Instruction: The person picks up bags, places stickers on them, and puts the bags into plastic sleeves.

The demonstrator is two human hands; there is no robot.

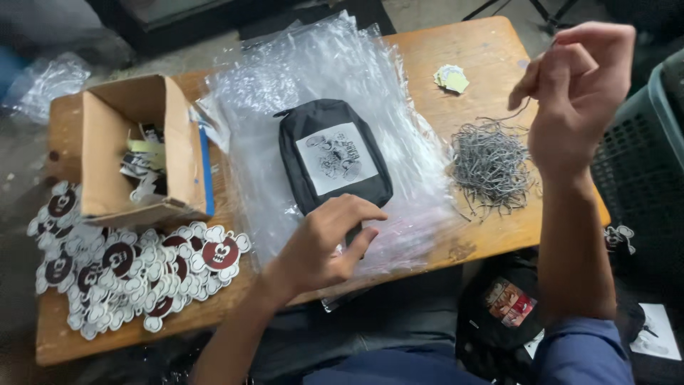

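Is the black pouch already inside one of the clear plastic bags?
No, the black pouch lies bare on top of the clear plastic bags, with the left hand at its near end.

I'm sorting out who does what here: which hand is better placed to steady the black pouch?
Probably the left hand: it already rests at the near edge of the pouch. The right hand is raised off to the side, pinching something thin above the wire pile.

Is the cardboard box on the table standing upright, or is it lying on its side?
On its side. The cardboard box has its opening facing sideways, with paper tags visible inside.
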